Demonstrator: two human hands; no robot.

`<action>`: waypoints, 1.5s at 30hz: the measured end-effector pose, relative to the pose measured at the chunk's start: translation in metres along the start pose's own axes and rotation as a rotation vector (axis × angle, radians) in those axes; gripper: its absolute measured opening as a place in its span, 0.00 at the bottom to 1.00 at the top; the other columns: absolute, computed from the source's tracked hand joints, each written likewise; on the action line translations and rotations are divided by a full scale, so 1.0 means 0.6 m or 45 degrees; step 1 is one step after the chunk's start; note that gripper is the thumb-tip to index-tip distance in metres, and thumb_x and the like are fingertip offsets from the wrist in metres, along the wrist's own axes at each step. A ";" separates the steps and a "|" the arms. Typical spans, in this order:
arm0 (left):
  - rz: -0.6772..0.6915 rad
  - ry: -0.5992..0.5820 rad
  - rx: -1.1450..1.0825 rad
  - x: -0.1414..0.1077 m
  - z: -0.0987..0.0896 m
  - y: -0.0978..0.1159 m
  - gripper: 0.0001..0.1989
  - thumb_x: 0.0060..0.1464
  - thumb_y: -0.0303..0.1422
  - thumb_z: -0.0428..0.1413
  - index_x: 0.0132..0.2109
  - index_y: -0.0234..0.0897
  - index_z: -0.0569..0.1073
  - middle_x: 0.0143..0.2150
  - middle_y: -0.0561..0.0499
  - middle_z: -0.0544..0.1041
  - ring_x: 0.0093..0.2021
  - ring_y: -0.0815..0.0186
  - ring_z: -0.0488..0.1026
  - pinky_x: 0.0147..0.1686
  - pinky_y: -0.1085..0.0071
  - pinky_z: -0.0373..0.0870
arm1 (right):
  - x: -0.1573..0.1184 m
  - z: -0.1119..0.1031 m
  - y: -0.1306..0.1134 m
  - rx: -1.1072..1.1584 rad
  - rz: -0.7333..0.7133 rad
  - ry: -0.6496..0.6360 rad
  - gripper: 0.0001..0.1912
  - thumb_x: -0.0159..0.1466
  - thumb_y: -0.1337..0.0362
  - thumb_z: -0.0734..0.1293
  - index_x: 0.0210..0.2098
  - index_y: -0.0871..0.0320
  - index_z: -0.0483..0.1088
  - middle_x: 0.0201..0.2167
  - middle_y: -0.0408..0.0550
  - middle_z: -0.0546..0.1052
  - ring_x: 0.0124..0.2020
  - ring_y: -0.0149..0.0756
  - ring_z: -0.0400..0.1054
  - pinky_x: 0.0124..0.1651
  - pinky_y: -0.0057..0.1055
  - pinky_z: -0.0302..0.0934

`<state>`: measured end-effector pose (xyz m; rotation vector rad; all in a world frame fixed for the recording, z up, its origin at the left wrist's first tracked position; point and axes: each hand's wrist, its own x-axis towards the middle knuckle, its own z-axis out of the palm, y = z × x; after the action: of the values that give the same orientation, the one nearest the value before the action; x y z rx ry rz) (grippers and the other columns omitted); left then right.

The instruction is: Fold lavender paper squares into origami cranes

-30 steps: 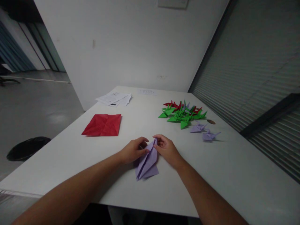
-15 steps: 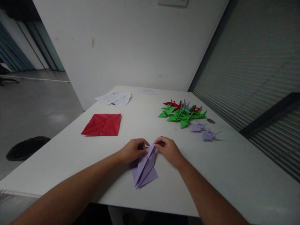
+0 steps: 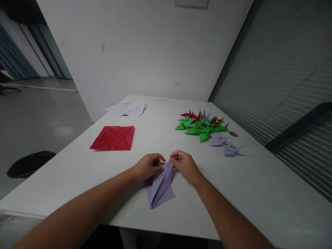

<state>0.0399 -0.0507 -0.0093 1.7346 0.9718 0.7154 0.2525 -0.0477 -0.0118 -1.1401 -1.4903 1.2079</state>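
A partly folded purple paper [image 3: 161, 186] lies on the white table near its front edge, its layered point toward me and its narrow tip away from me. My left hand [image 3: 149, 166] holds its upper left side, with the thumb on top of the paper. My right hand [image 3: 185, 166] pinches the far tip between thumb and fingers. The fingertips cover part of that tip.
A creased red paper [image 3: 114, 138] lies at the left. Green, red and purple folded cranes [image 3: 199, 126] are heaped at the right, with two purple cranes [image 3: 230, 149] nearer. Printed sheets [image 3: 127, 108] lie at the back of the table [image 3: 77, 180]. Blinds line the right side.
My right hand has shifted slightly left over the tip of the purple paper, and the tip's right side has moved a little. My left hand has hardly moved.
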 end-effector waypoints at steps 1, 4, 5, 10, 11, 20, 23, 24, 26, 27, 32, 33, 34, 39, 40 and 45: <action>0.000 -0.002 -0.002 0.000 0.000 -0.001 0.14 0.52 0.31 0.62 0.47 0.35 0.74 0.29 0.55 0.73 0.27 0.70 0.67 0.29 0.74 0.64 | 0.001 0.000 0.002 0.002 -0.001 0.011 0.14 0.55 0.56 0.74 0.34 0.58 0.73 0.23 0.40 0.72 0.25 0.32 0.70 0.27 0.29 0.68; -0.005 -0.011 0.022 0.001 -0.001 -0.003 0.15 0.51 0.31 0.63 0.47 0.35 0.75 0.29 0.55 0.74 0.28 0.70 0.69 0.29 0.74 0.65 | 0.004 -0.003 0.006 0.006 -0.013 0.063 0.14 0.54 0.56 0.75 0.34 0.57 0.72 0.24 0.41 0.74 0.25 0.33 0.71 0.27 0.30 0.69; -0.006 -0.017 0.049 0.000 -0.001 -0.002 0.16 0.50 0.31 0.64 0.47 0.35 0.75 0.29 0.55 0.74 0.28 0.69 0.69 0.30 0.74 0.65 | 0.005 -0.005 0.006 0.004 -0.018 0.079 0.14 0.53 0.56 0.75 0.34 0.57 0.72 0.24 0.41 0.74 0.25 0.33 0.71 0.27 0.30 0.69; 0.013 -0.023 0.214 -0.003 0.000 0.005 0.17 0.47 0.30 0.65 0.46 0.37 0.77 0.34 0.52 0.78 0.32 0.67 0.72 0.32 0.72 0.67 | 0.004 -0.011 0.000 -0.009 -0.052 0.133 0.15 0.53 0.56 0.75 0.34 0.57 0.72 0.24 0.42 0.75 0.25 0.35 0.71 0.27 0.31 0.69; 0.008 -0.016 0.225 -0.003 0.000 0.007 0.17 0.47 0.30 0.65 0.46 0.36 0.77 0.36 0.51 0.78 0.33 0.66 0.72 0.33 0.72 0.68 | 0.004 -0.012 -0.001 -0.005 -0.064 0.143 0.15 0.53 0.56 0.75 0.34 0.57 0.72 0.24 0.42 0.75 0.25 0.35 0.71 0.27 0.31 0.69; -0.056 -0.036 0.271 -0.003 -0.005 0.011 0.30 0.45 0.42 0.69 0.54 0.37 0.73 0.44 0.47 0.80 0.38 0.61 0.75 0.37 0.68 0.71 | 0.001 -0.011 -0.008 0.002 -0.169 0.203 0.14 0.56 0.56 0.75 0.35 0.57 0.72 0.25 0.44 0.76 0.25 0.35 0.71 0.29 0.31 0.68; -0.063 -0.036 0.348 -0.005 -0.004 0.014 0.30 0.45 0.43 0.68 0.54 0.37 0.74 0.42 0.48 0.80 0.37 0.61 0.75 0.36 0.68 0.70 | -0.002 -0.011 -0.010 -0.028 -0.230 0.242 0.14 0.57 0.55 0.75 0.35 0.57 0.73 0.25 0.45 0.77 0.26 0.36 0.72 0.30 0.31 0.69; -0.058 -0.027 0.383 -0.006 -0.002 0.016 0.28 0.45 0.44 0.68 0.52 0.37 0.75 0.42 0.48 0.80 0.37 0.61 0.75 0.36 0.68 0.69 | -0.003 -0.012 -0.010 -0.042 -0.257 0.260 0.14 0.57 0.55 0.75 0.35 0.57 0.73 0.26 0.46 0.77 0.27 0.36 0.73 0.30 0.31 0.69; -0.045 0.008 0.450 -0.007 0.002 0.020 0.26 0.45 0.43 0.67 0.50 0.36 0.76 0.42 0.47 0.79 0.38 0.59 0.74 0.36 0.69 0.69 | -0.004 -0.013 -0.009 -0.067 -0.318 0.294 0.14 0.58 0.54 0.74 0.36 0.58 0.74 0.27 0.47 0.78 0.29 0.37 0.74 0.31 0.31 0.70; -0.046 0.026 0.470 -0.007 0.003 0.021 0.26 0.46 0.43 0.67 0.50 0.36 0.76 0.42 0.47 0.79 0.39 0.59 0.74 0.35 0.69 0.68 | -0.005 -0.013 -0.008 -0.077 -0.347 0.309 0.14 0.59 0.54 0.74 0.36 0.58 0.74 0.28 0.47 0.78 0.30 0.38 0.74 0.31 0.31 0.70; -0.111 0.045 0.429 -0.008 0.007 0.024 0.26 0.49 0.45 0.64 0.52 0.36 0.76 0.39 0.48 0.79 0.35 0.61 0.74 0.34 0.69 0.67 | -0.006 -0.014 -0.004 -0.104 -0.438 0.357 0.11 0.60 0.56 0.74 0.37 0.57 0.75 0.29 0.47 0.80 0.31 0.38 0.76 0.33 0.30 0.71; -0.117 0.052 0.413 -0.007 0.007 0.024 0.26 0.49 0.45 0.64 0.52 0.36 0.76 0.38 0.49 0.79 0.34 0.61 0.73 0.34 0.69 0.66 | -0.006 -0.014 -0.005 -0.109 -0.444 0.358 0.11 0.60 0.56 0.74 0.37 0.57 0.75 0.29 0.47 0.80 0.31 0.38 0.76 0.33 0.31 0.71; -0.115 0.064 0.399 -0.007 0.006 0.024 0.25 0.49 0.44 0.64 0.52 0.36 0.76 0.38 0.49 0.79 0.34 0.61 0.73 0.33 0.69 0.66 | -0.006 -0.013 -0.005 -0.112 -0.448 0.358 0.11 0.60 0.56 0.74 0.37 0.57 0.75 0.29 0.47 0.80 0.30 0.38 0.76 0.33 0.31 0.71; -0.029 0.098 0.341 -0.004 0.005 0.023 0.16 0.49 0.37 0.64 0.45 0.37 0.79 0.35 0.51 0.79 0.33 0.64 0.71 0.32 0.71 0.63 | -0.007 -0.013 -0.005 -0.154 -0.464 0.379 0.11 0.61 0.56 0.74 0.37 0.57 0.75 0.28 0.47 0.79 0.30 0.38 0.76 0.32 0.31 0.70; -0.019 0.105 0.329 -0.003 0.006 0.023 0.14 0.49 0.36 0.64 0.43 0.37 0.79 0.34 0.51 0.79 0.32 0.64 0.71 0.31 0.72 0.63 | -0.007 -0.013 -0.005 -0.161 -0.465 0.389 0.11 0.61 0.56 0.74 0.37 0.57 0.75 0.28 0.47 0.79 0.30 0.38 0.75 0.32 0.32 0.70; 0.004 0.177 0.172 -0.001 0.009 0.020 0.09 0.50 0.36 0.64 0.37 0.36 0.79 0.31 0.51 0.78 0.28 0.67 0.68 0.29 0.72 0.62 | -0.002 -0.013 -0.001 -0.075 -0.417 0.393 0.15 0.60 0.55 0.74 0.40 0.56 0.72 0.30 0.47 0.78 0.32 0.38 0.75 0.35 0.32 0.70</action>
<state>0.0477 -0.0560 -0.0001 1.8225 1.1350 0.7960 0.2605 -0.0475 -0.0103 -1.0189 -1.4136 0.7339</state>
